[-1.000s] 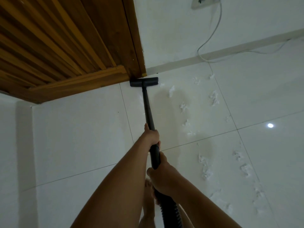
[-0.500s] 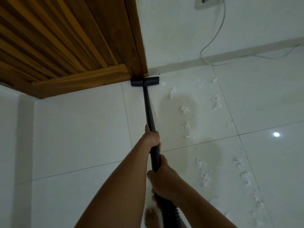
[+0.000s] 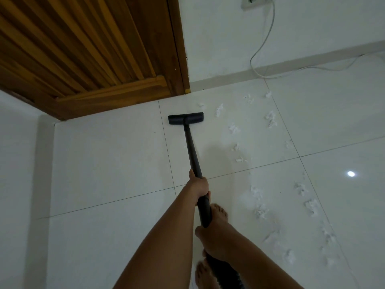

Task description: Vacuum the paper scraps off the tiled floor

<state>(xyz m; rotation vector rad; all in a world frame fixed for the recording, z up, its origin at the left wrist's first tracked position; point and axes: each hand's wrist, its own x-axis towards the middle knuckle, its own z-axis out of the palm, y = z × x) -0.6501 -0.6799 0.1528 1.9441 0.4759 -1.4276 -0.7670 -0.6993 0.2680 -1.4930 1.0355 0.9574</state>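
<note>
Glossy white tiled floor, matt black vacuum wand, slatted wooden door — fluffy torn paper scraps

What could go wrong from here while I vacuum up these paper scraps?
The vacuum head sits left of the paper scraps, so a straight pull back would probably miss them. The white cable trails near the farthest scraps and could snag. The wand passes close to a bare foot.
</note>
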